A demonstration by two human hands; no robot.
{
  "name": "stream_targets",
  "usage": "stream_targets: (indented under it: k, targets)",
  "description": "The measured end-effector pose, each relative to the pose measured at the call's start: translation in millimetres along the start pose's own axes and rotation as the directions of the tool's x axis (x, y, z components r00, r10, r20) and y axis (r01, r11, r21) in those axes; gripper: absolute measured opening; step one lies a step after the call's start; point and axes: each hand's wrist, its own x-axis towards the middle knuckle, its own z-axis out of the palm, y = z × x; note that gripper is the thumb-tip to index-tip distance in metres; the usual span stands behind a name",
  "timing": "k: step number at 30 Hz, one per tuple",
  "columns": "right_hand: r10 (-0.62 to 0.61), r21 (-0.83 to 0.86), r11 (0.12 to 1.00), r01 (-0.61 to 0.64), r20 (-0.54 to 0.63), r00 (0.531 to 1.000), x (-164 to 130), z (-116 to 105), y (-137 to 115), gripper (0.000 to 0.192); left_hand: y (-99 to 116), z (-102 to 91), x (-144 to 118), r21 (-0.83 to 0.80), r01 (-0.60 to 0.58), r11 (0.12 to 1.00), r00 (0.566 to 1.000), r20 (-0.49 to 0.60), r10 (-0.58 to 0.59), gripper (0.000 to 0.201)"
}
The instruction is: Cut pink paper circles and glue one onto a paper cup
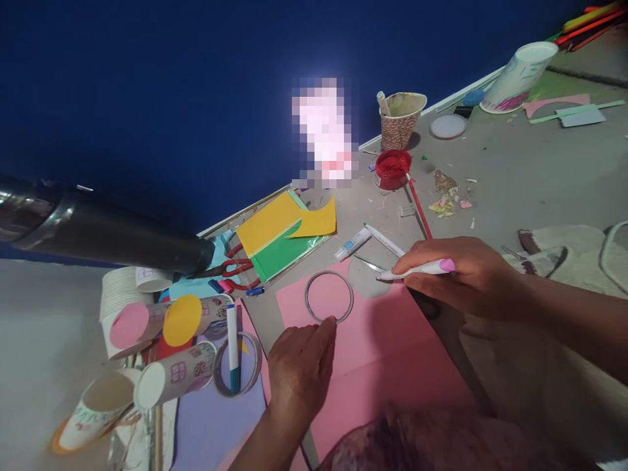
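Observation:
A sheet of pink paper (377,327) lies in front of me. On it rests a thin grey ring (305,297), like a bangle, flat on the sheet. With its fingers curled, my left hand (301,366) pinches or presses the near edge of this ring. My right hand (456,275) grips a white marker pen (424,269) with a pink end, above the sheet's right corner. Below this pen a shiny metal blade (370,264) partly shows. Beside it lie another white marker (385,241) and a glue tube (352,244).
Yellow and green paper (275,226) lies over red-handled scissors (235,267). Decorated paper cups (176,379) and a tape roll (259,366) stand at left. Behind are a red paint pot (392,171), a brush (419,209) and a patterned cup (400,127). A dark pole (108,226) juts in.

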Motion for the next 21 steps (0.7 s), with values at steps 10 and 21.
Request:
stream_targets:
  k: [10, 21]
  targets:
    - [0.039, 0.017, 0.999, -0.038, -0.008, 0.999, -4.2, 4.6, 2.9, 0.021, -0.5, -0.6, -1.7, -0.014, 0.034, 0.999, 0.999, 0.026, -0.033, 0.012]
    - [0.327, 0.079, 0.945, -0.318, -0.133, 0.936, -13.9, -0.1, -3.1, 0.014, 23.8, -6.9, -2.1, -0.092, 0.065, 0.994, 0.998, 0.011, -0.064, 0.011]
